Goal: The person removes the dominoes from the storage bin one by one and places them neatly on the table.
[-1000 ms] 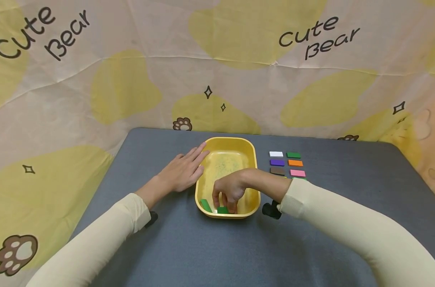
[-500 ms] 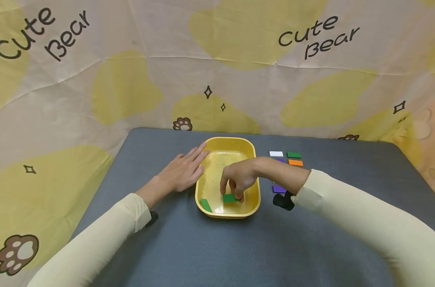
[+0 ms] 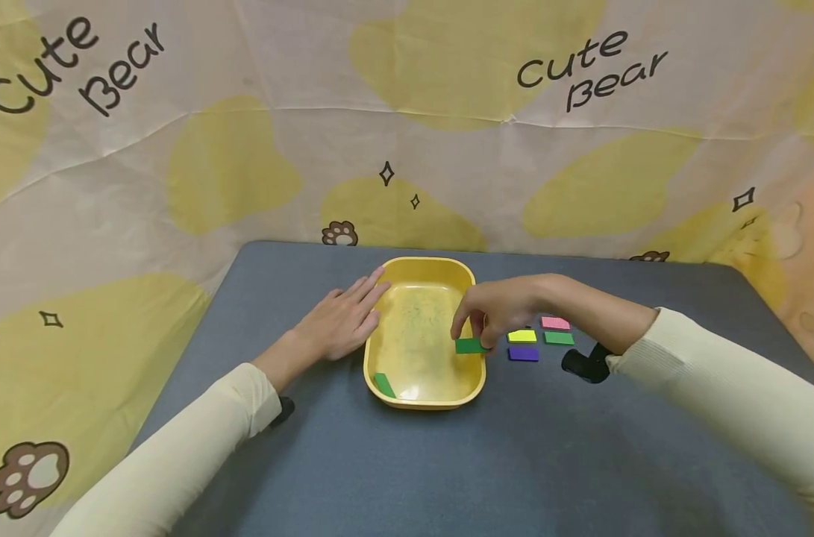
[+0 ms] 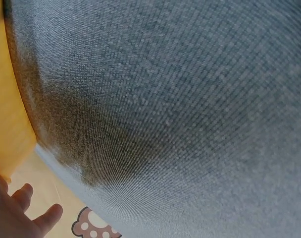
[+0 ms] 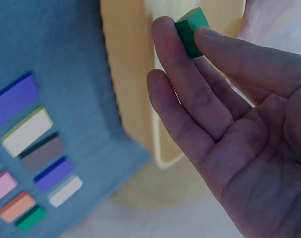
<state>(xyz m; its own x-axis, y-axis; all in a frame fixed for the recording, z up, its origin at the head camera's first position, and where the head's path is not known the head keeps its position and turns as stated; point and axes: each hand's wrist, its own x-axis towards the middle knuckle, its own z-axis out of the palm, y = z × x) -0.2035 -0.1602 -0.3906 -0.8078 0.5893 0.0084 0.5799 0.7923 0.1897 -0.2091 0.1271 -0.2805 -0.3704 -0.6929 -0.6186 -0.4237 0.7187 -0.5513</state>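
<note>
My right hand [image 3: 503, 306] pinches a green block [image 3: 470, 346] between thumb and fingertips, over the right rim of the yellow tray [image 3: 423, 270]. In the right wrist view the thumb and a finger grip the green block [image 5: 191, 32] at its end. My left hand [image 3: 339, 319] lies flat with straight fingers on the tray's left rim. Another green block [image 3: 383, 385] leans in the tray's near left corner. In the left wrist view, only part of the left hand [image 4: 24, 210] shows beside the yellow tray wall [image 4: 9, 109].
Right of the tray, flat blocks lie in two columns: purple [image 3: 524, 354], yellow [image 3: 521, 336], green [image 3: 558, 338] and pink [image 3: 555, 323] show. The right wrist view adds white [image 5: 66, 191], orange [image 5: 17, 207] and dark grey [image 5: 42, 152] ones. A patterned cloth [image 3: 407, 149] hangs behind the table.
My right hand has lifted the green block from the tray's near end and carried it right, to the right rim. The left hand has stayed in place.
</note>
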